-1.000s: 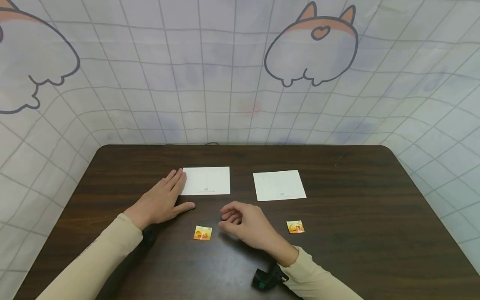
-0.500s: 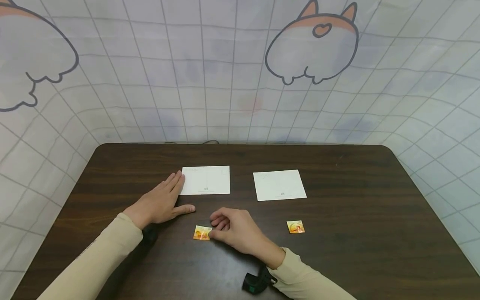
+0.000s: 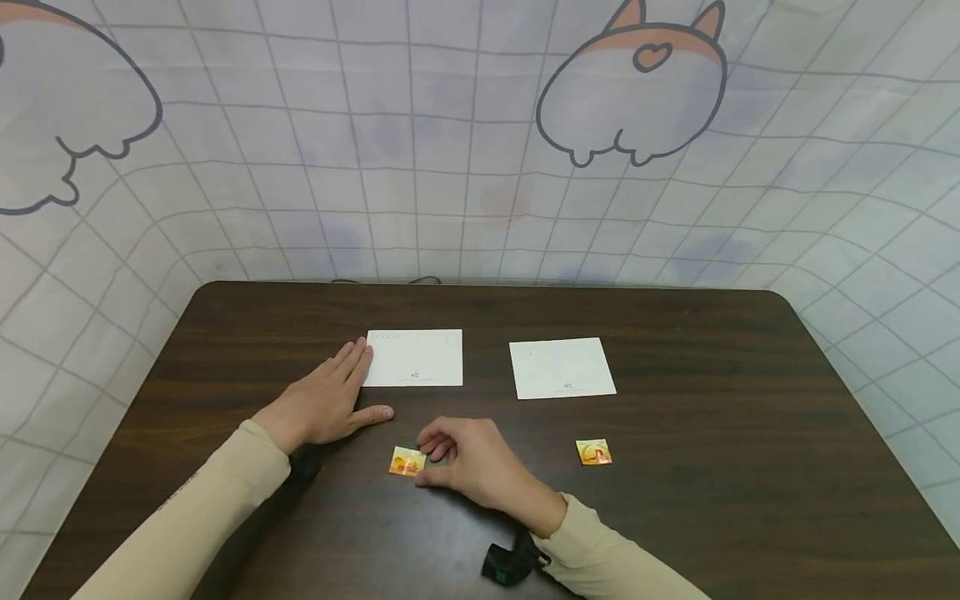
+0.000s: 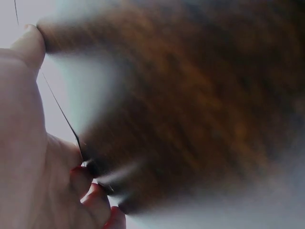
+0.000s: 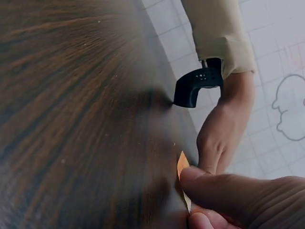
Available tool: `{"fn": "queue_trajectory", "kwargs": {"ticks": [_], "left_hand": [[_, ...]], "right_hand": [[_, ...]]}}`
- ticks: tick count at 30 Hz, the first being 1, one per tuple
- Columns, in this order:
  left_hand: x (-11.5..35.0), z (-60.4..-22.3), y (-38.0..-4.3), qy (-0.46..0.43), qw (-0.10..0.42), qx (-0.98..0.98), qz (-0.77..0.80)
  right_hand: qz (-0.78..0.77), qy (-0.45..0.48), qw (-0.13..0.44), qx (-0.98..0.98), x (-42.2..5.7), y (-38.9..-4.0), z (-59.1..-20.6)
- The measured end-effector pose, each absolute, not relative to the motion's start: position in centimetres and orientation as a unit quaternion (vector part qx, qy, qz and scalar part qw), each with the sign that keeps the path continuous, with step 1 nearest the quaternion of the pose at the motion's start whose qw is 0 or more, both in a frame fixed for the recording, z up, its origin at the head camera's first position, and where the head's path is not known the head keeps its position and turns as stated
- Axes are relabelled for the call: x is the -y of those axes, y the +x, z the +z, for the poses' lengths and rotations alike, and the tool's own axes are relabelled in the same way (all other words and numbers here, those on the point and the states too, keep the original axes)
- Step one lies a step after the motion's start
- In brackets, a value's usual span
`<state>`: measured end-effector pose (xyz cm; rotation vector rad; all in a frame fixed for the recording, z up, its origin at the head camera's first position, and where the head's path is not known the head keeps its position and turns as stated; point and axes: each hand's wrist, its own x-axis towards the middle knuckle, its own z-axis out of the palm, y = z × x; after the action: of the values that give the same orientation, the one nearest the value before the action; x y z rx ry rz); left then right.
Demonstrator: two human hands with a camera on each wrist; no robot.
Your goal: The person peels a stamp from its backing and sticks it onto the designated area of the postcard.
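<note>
In the head view my left hand [image 3: 322, 398] lies flat on the table, fingers straight, fingertips over the left edge of a white postcard [image 3: 415, 358]. My right hand [image 3: 476, 462] is curled, with thumb and fingers at the right edge of a small yellow-and-orange printed square [image 3: 406, 461]. Seen from the right wrist, the thin square [image 5: 182, 164] stands edge-on beside the tabletop, and the thumb [image 5: 200, 186] pinches it against a finger. A second postcard [image 3: 562, 368] lies to the right, with another printed square [image 3: 594, 452] in front of it.
Dark wood-grain table [image 3: 750, 433] under everything, its far edge against a white gridded cloth [image 3: 450, 167] with cartoon animal drawings. A black wrist camera [image 3: 510, 562] hangs below the right sleeve, close over the tabletop.
My right hand has moved left to the left printed square, and its thumb and fingers have come to that square's right edge. My left hand and the postcards have stayed in place.
</note>
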<state>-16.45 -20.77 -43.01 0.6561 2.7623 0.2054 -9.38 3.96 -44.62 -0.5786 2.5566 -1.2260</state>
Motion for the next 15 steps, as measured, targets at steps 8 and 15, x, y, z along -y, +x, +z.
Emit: {"fn": "queue_trajectory", "kwargs": {"ticks": [8, 15], "left_hand": [[20.78, -42.99, -16.41, 0.230, 0.145, -0.960, 0.065], [20.81, -43.03, -16.36, 0.229, 0.140, -0.961, 0.061]], "right_hand": [[-0.405, -0.213, 0.100, -0.883, -3.70, -9.17, -44.61], [-0.391, -0.207, 0.089, -0.892, -3.24, -9.30, -44.46]]}}
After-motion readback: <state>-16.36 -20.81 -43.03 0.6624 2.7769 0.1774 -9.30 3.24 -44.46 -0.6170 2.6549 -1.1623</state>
